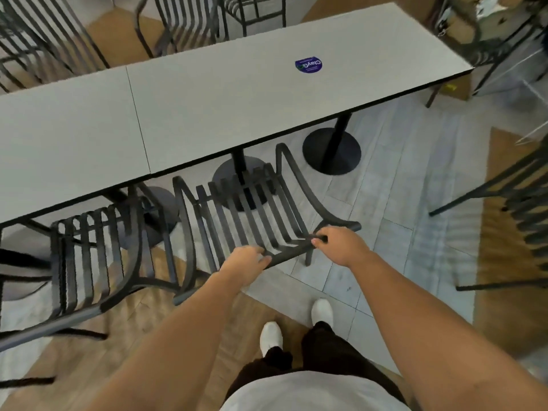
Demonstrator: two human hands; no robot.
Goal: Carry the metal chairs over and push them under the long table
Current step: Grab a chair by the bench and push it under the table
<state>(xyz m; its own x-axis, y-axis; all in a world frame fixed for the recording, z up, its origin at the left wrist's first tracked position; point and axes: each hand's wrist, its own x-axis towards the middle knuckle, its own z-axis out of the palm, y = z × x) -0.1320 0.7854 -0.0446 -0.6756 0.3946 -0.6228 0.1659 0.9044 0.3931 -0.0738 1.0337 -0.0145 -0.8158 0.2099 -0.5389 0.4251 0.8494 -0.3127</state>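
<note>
left hand (247, 260): you grip the chair's top rail (292, 251)
right hand (341, 244): fingers curled round same rail
chair (252, 215): seat front faces the long table (207, 114), rail parallel to its near edge

A café or canteen dining area: long grey laminate bench (225, 114) on black pedestal bases (332, 151), surrounded by black slatted metal chairs (252, 209).

I am gripping the top rail of the metal chair (252, 212) with my left hand (246, 264) and right hand (341, 246), its seat lying partly beneath the long table (207, 114).
</note>
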